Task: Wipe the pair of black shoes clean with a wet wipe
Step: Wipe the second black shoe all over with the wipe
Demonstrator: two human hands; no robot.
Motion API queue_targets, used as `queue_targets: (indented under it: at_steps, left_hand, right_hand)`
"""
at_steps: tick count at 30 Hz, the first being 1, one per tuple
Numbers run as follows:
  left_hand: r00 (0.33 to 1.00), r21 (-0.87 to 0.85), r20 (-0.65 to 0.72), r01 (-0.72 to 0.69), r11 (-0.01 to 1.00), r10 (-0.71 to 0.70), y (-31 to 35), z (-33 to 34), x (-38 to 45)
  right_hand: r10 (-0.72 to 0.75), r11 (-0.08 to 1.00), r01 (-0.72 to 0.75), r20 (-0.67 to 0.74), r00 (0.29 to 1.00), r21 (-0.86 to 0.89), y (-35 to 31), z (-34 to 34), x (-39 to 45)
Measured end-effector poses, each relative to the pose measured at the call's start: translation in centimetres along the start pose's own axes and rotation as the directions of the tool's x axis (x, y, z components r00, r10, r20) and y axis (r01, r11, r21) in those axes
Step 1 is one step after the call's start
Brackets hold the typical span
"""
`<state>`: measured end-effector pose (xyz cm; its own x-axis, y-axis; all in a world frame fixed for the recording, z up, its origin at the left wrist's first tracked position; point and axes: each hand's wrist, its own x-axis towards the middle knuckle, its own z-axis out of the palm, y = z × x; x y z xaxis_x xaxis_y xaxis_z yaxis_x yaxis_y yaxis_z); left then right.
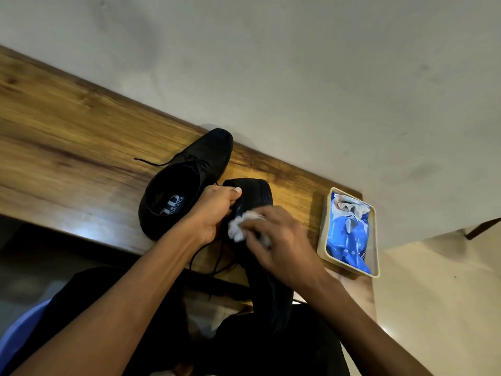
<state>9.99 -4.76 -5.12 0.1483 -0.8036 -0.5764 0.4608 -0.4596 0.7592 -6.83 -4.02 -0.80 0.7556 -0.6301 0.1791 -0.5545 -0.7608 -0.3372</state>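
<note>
One black lace-up shoe (pixel 187 183) stands upright on the wooden table (pixel 67 137), toe toward the wall, its insole label showing. My left hand (pixel 214 213) grips the second black shoe (pixel 257 196), which is tipped on its side over the table's front edge. My right hand (pixel 273 240) holds a crumpled white wet wipe (pixel 240 226) and presses it against that shoe's side. The right hand is blurred. Loose laces hang below the held shoe.
A shallow beige tray (pixel 324 237) at the table's right end holds a blue wet-wipe pack (pixel 349 234) with a wipe poking out of its top. A pale wall runs behind the table. My dark-clothed lap and a blue seat edge (pixel 16 337) lie below.
</note>
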Motion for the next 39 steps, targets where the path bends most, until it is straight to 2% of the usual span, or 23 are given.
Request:
queue_targets:
  at_steps: [2,4,16,22,28,32,39]
  left_hand:
    - [1.0,0.002,-0.004,-0.008,1.0,0.008,0.0,0.0,0.0]
    - [1.0,0.008,-0.01,-0.015,1.0,0.015,-0.2,0.0,0.1]
    - [0.997,0.039,-0.057,-0.055,0.998,0.057,-0.5,0.2,0.5]
    - [0.996,0.075,-0.032,-0.079,0.994,0.082,-0.5,0.2,0.4]
    - [0.995,0.068,-0.037,-0.087,0.994,0.09,-0.4,0.3,0.5]
    - [0.994,0.058,-0.047,-0.097,0.994,0.099,-0.3,0.7,0.5]
    - [0.99,0.049,-0.054,-0.129,0.99,0.132,0.2,1.1,-0.4]
  right_hand:
    - [0.118,0.992,-0.115,-0.056,0.992,0.053,1.2,0.2,1.8]
    - [0.174,0.983,-0.17,-0.071,0.982,0.065,2.4,0.4,2.4]
    - [0.138,0.99,-0.139,0.051,0.989,0.008,-0.9,-3.5,-10.4]
    - [0.255,0.967,-0.254,-0.07,0.964,0.027,1.4,-1.6,-4.9]
    - [0.289,0.957,-0.29,-0.048,0.956,-0.018,3.5,-0.1,-0.2]
    - [0.283,0.959,-0.285,-0.081,0.956,-0.009,1.8,-1.8,-4.1]
    - [0.382,0.92,-0.369,-0.105,0.918,0.13,-2.4,-2.3,-13.7]
